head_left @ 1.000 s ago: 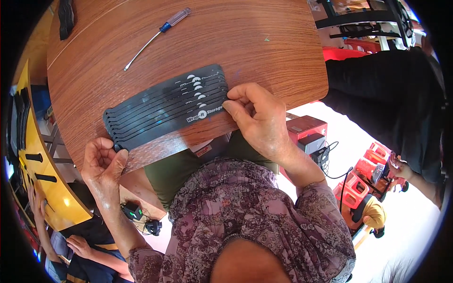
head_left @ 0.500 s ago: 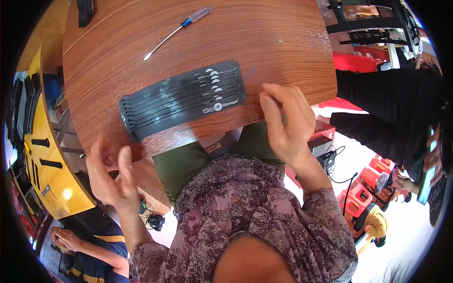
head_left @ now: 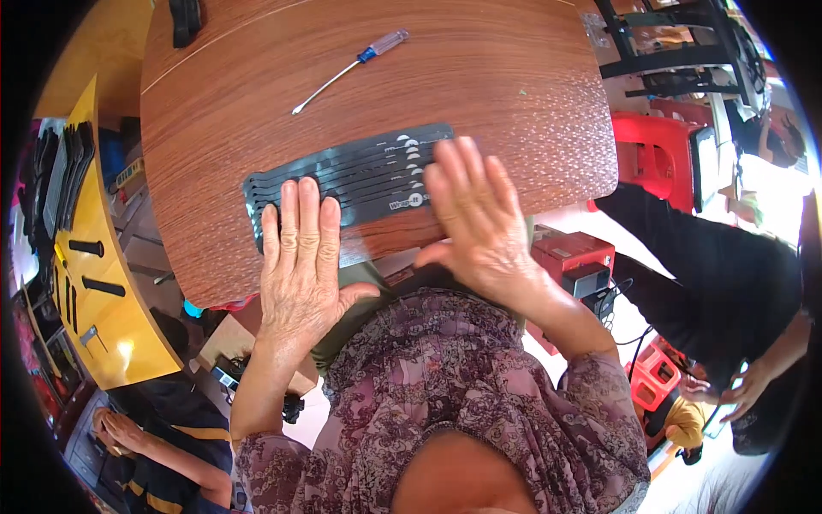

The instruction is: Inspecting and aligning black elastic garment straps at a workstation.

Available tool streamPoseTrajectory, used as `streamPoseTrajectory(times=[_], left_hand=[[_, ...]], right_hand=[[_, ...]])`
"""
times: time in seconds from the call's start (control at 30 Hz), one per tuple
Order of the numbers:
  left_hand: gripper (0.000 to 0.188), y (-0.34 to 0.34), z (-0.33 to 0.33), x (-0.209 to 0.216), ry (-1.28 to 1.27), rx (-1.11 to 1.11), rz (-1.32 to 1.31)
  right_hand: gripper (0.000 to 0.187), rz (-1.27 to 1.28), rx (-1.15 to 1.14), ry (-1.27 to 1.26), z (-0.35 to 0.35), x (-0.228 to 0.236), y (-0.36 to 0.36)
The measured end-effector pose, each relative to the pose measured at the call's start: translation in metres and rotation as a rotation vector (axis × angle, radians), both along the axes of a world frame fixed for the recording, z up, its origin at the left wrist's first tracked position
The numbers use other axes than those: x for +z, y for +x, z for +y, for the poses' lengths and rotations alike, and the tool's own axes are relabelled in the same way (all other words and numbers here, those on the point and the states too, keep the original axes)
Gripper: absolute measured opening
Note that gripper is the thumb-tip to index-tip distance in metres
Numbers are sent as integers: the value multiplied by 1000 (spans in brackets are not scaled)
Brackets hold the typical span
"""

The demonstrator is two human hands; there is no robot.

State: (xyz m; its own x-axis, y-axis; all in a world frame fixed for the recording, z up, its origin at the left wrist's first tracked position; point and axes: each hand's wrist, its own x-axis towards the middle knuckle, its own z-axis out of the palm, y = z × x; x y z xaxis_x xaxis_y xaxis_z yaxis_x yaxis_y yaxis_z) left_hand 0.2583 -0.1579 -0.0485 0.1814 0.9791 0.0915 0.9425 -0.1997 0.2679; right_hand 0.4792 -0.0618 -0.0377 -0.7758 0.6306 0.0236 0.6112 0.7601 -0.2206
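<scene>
Several dark grey flat straps (head_left: 360, 171) lie overlapped in a stepped row near the table's front edge, with white print toward their right end. My left hand (head_left: 301, 270), back upward and fingers stretched, lies over the left part of the row. Over the right end is my right hand (head_left: 481, 227), also flat with fingers extended and thumb apart, hiding some of the print. Neither hand grips anything. Beyond the straps rests a screwdriver (head_left: 355, 68) with a clear and blue handle, its tip pointing toward me.
The wood-grain table (head_left: 548, 146) has a dark strap-like item (head_left: 184, 21) at its far left. A yellow table (head_left: 120, 330) at left bears black straps and tools. A seated person (head_left: 163, 445) is at lower left; another person (head_left: 711, 283) stands at right near a red stool (head_left: 655, 154).
Both hands have come inward from either side of the straps and now lie flat over them. The view has shifted slightly, and the straps show a little farther right in it.
</scene>
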Motion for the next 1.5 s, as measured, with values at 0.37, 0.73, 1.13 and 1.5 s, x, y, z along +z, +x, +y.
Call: streamPoseTrajectory(times=[0.37, 0.73, 1.13, 1.5], left_hand=[[107, -11, -6, 12, -68, 73, 30], [111, -25, -23, 12, -20, 116, 89], [38, -71, -13, 35, 161, 549, -415], [26, -65, 91, 56, 205, 427, -687]], right_hand=[[89, 49, 75, -17, 1, 6, -18], [86, 116, 75, 52, -4, 5, -7], [48, 402, -364, 230, 12, 2, 49], [34, 509, -343, 227, 26, 6, 54]])
